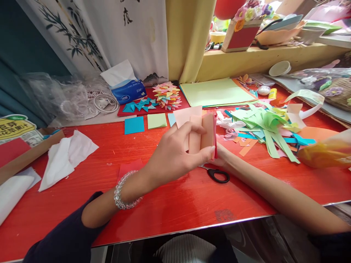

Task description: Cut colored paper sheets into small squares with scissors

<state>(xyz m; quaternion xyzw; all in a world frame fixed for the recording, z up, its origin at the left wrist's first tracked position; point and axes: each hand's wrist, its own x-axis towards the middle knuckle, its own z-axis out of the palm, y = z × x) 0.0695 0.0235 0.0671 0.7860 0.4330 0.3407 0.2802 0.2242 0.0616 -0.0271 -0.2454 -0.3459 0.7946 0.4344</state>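
Observation:
Above the middle of the table, my left hand (pixel 175 149) is closed on a bunch of peach and pink paper pieces (pixel 208 133), thumb at their lower edge and fingers curled over the front. My right hand (pixel 221 156) supports the same paper from behind and below; its fingers are mostly hidden. Black-handled scissors (pixel 218 176) lie just below, their blades largely covered. Red paper (pixel 130 167) sits partly behind my left wrist. Beyond the hands, a blue paper square (pixel 134 125) and a pale green square (pixel 157 121) lie flat.
Green and coloured paper strips (pixel 263 122) are heaped at right. Behind stand a folded-paper stack (pixel 167 95), large green sheets (pixel 216 92) and a tissue pack (pixel 127 91). Crumpled tissues (pixel 68 155) and a cardboard box edge (pixel 33 155) are at left. The table's front edge (pixel 192 229) is near me.

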